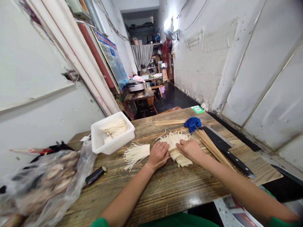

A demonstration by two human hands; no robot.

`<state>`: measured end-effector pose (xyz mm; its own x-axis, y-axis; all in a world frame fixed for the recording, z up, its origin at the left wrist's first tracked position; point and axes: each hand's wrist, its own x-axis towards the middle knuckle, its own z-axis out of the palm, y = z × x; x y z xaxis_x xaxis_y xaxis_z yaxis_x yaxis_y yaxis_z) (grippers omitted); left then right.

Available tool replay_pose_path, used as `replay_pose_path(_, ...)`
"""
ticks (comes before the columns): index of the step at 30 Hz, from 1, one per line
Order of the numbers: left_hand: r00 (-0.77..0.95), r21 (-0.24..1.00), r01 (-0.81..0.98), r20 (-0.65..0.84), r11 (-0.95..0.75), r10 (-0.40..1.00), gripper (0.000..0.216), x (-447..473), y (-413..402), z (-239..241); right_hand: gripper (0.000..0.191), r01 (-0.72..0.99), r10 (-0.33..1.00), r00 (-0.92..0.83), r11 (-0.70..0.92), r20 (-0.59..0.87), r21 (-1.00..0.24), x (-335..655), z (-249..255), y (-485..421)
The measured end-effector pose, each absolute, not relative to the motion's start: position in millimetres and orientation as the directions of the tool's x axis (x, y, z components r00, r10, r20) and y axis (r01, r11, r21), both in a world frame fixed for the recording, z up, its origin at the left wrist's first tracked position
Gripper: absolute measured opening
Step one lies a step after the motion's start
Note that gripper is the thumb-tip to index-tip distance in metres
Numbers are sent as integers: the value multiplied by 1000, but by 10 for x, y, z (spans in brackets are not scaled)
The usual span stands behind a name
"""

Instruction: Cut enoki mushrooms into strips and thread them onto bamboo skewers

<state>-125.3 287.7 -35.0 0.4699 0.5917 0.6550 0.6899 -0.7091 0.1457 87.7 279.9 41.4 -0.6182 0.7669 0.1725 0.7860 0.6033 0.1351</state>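
Note:
A fanned row of enoki mushrooms lies on the wooden table in front of me, caps pointing away and cut root ends toward me. My left hand is closed over its left side, fingers curled against the stems. A thin bamboo skewer shows beside that hand; where it leads is hidden. On the right side of the row, my right hand pinches the stems near the caps, its fingertips partly hidden. A separate flat bunch of enoki rests just left of my left hand.
More enoki fill a white plastic tub at the left. Bamboo skewers, a blue cloth and a black-handled cleaver lie on the right. A black-handled item sits near a clear bag of mushrooms. The table's edge is at right.

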Motion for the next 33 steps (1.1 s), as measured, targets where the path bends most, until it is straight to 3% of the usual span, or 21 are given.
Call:
replay_pose_path(10,386,423,528,653,-736,652,42,-1166,3369,-160,31,766,719,-635,634,283,108,710,803,3153)
replay_pose_path(16,280,539,441,677,-718,680,42,-1292,3369,548,26,669,607,-675,744,420,1,579,1380,3336)
replay_pose_path(19,176,648,287,688,-706,704,40,-1421,3216,939,29,569,521,-722,822,455,-39,417,1730,3268)
replay_pose_path(23,76,713,160,681,-683,728,37,-1616,2863,1220,33,420,485,-765,874,424,-243,186,2036,2999)
replay_pose_path(26,76,833,3,552,-553,831,36,-1741,2542,1194,34,370,554,-763,796,332,-479,63,2051,2780)
replay_pose_path(29,109,926,-253,315,-280,943,42,-1799,2252,1059,34,370,606,-763,694,224,-617,-24,1933,2626)
replay_pose_path(33,180,852,-523,142,-27,973,46,-1775,1964,931,34,352,621,-767,617,160,-704,-100,1777,2500)
